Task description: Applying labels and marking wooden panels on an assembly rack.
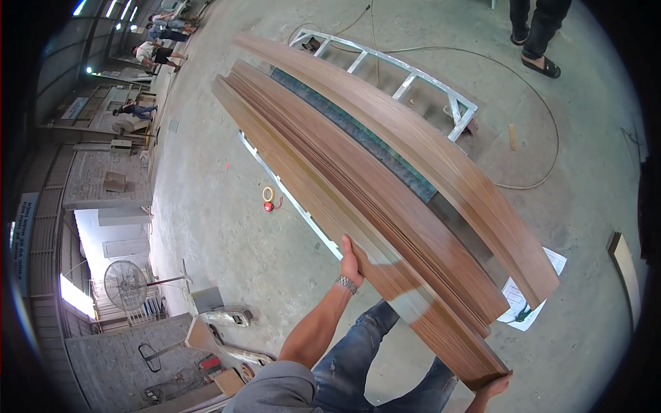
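A long brown wood-grain board [427,322] lies nearest me, running diagonally from far left to near right. My left hand [351,261], with a metal watch on the wrist, is closed on its near edge, thumb on top and fingers hidden underneath. At the board's near right end my right hand [497,385] grips the corner, partly cut off by the lower edge. Beside this board lie grooved wood-grain strips and another brown board [372,175]. A separate curved-looking brown board [413,131] lies farther off, with a dark green strip [358,134] between them.
A white metal frame [406,86] supports the boards. Papers [523,306] lie by their right end. A tape roll [268,193] and red tape measure [268,206] are on the floor. A hose [544,103] loops behind. One person's legs [540,31] stand far right; a fan [126,282] stands left.
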Demonstrator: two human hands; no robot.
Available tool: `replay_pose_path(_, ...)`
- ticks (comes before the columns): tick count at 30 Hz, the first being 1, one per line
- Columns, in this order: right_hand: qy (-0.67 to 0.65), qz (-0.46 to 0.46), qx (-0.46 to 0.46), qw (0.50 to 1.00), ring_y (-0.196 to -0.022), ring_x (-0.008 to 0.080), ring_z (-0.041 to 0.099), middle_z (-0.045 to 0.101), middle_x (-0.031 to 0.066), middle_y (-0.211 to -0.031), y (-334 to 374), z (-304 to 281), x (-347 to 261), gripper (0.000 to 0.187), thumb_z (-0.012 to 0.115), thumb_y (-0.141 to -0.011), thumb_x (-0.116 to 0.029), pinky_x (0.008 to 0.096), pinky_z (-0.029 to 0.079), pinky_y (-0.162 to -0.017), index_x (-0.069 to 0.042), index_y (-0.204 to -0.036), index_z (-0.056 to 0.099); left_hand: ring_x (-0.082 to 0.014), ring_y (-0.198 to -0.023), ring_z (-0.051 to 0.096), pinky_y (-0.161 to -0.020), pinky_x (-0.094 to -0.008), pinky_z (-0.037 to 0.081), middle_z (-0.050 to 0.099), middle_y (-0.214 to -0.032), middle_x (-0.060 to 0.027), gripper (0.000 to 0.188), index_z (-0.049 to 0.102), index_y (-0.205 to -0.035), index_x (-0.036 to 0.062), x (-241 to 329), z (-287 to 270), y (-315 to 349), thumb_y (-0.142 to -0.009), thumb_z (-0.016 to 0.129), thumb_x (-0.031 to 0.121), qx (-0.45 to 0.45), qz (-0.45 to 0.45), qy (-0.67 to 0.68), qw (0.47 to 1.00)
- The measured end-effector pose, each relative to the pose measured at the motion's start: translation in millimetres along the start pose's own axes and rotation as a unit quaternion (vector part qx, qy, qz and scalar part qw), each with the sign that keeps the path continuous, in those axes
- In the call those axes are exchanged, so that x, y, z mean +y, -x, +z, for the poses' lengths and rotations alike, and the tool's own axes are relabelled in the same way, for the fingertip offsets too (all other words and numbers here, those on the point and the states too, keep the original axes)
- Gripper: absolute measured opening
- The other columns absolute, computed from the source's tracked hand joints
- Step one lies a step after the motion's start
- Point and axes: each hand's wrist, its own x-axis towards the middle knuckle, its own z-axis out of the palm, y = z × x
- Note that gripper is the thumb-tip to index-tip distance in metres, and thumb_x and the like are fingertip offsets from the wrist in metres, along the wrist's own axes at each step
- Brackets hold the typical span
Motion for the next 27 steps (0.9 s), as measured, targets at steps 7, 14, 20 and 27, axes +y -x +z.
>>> replay_pose_path(7,0.000,0.026,-0.034,0.999,-0.114,0.0339,0.059,0.061,0.0261,-0.127,25.2,39.9,-22.0,0.071,0.046,-0.100,-0.051,0.0404,0.043,-0.102,0.013,-0.128,0.058,-0.0287,-0.111,0.066,-0.096,-0.0403,0.052,0.069,-0.120,-0.0157,0.086,0.059,-0.131,-0.0002,31.4,9.3,-8.3,-0.085,0.062,0.072,0.098,-0.003,-0.247,0.964)
replay_pose_path(14,0.142,-0.058,-0.026,0.988,-0.107,0.0413,0.063,0.066,0.0298,-0.119,31.6,72.7,-37.1,0.070,0.044,-0.100,-0.052,0.0447,0.047,-0.096,0.011,-0.121,0.064,-0.0367,-0.104,0.070,-0.090,-0.0409,0.054,0.071,-0.109,-0.0261,0.079,0.062,-0.119,-0.0083,29.2,-0.4,-1.8,-0.084,0.068,0.062,0.084,0.173,-0.516,0.835)
replay_pose_path(20,0.316,-0.128,-0.106,0.934,-0.099,0.0408,0.067,0.071,0.0262,-0.107,48.8,69.7,-86.5,0.050,0.046,-0.098,-0.037,0.0470,0.049,-0.088,0.004,-0.114,0.069,-0.0424,-0.095,0.070,-0.082,-0.0467,0.056,0.071,-0.095,-0.0283,0.081,0.058,-0.123,-0.0085,12.7,-10.8,16.4,-0.085,0.065,0.063,0.021,0.207,-0.634,0.745)
replay_pose_path(27,0.317,-0.206,-0.093,0.921,-0.110,0.0399,0.064,0.067,0.0240,-0.121,54.1,101.5,-62.9,0.048,0.050,-0.096,-0.031,0.0459,0.048,-0.097,-0.001,-0.132,0.061,-0.0429,-0.089,0.070,-0.077,-0.0490,0.056,0.071,-0.088,-0.0276,0.080,0.054,-0.122,-0.0100,-63.3,-1.8,39.2,-0.087,0.065,0.061,-0.070,0.127,-0.619,0.772)
